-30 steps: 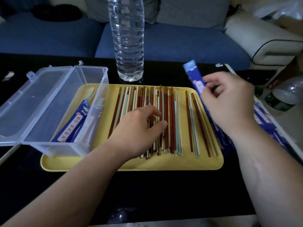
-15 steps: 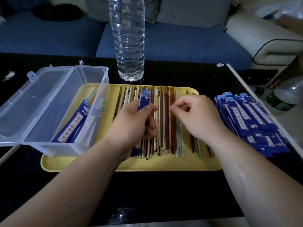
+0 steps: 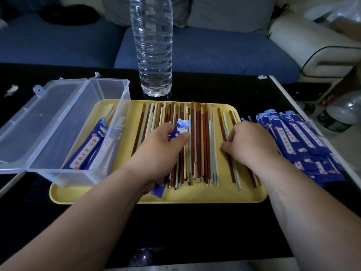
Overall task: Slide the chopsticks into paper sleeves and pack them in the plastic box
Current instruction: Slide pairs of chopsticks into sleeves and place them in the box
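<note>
Several loose chopsticks (image 3: 197, 141), brown, pale green and cream, lie side by side on a yellow tray (image 3: 195, 196). My left hand (image 3: 162, 147) grips an empty blue paper sleeve (image 3: 180, 128); the sleeve's top sticks out past my thumb and its lower end shows under my wrist. My right hand (image 3: 252, 143) rests on the right-hand chopsticks with fingers curled onto a brown one (image 3: 222, 124). A clear plastic box (image 3: 78, 173) with its lid open sits on the tray's left end and holds a few sleeved chopsticks (image 3: 88, 149).
A pile of blue paper sleeves (image 3: 298, 141) lies right of the tray on the black table. A tall clear water bottle (image 3: 154, 47) stands behind the tray. The table's right edge (image 3: 304, 114) runs close to the pile. A blue sofa is beyond.
My right hand passed the sleeve to my left hand, then moved right and down onto the right-hand chopsticks. My left hand now holds the sleeve.
</note>
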